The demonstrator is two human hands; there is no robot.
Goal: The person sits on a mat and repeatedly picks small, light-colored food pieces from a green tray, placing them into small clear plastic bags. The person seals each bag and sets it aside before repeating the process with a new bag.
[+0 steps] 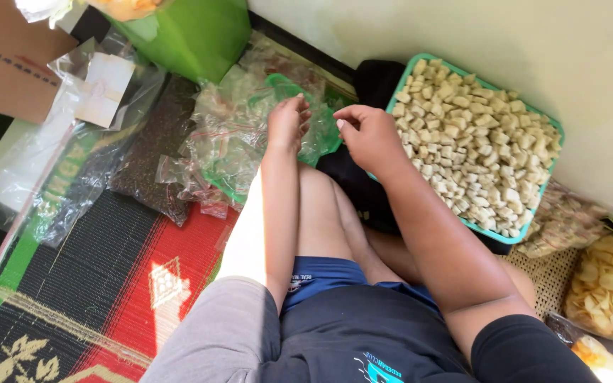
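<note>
Bag pile: I am seeing a heap of small clear plastic bags [239, 135] lying on the mat, directly under and beside the left hand.
Left hand: the left hand [286, 124] is resting on the heap's right edge, fingers curled onto a bag; I cannot tell whether it is gripping.
Right hand: the right hand [368, 136] is hovering just right of the heap, fingers bent inward, pinching nothing I can make out.
Tray: a teal tray [549, 128] of pale cubes is sitting right of the heap, beyond the right hand.
Bucket: a green bucket [193, 32] is standing behind the heap.
Mat: a red, black and green woven mat [108, 276] is lying beneath the heap.
</note>
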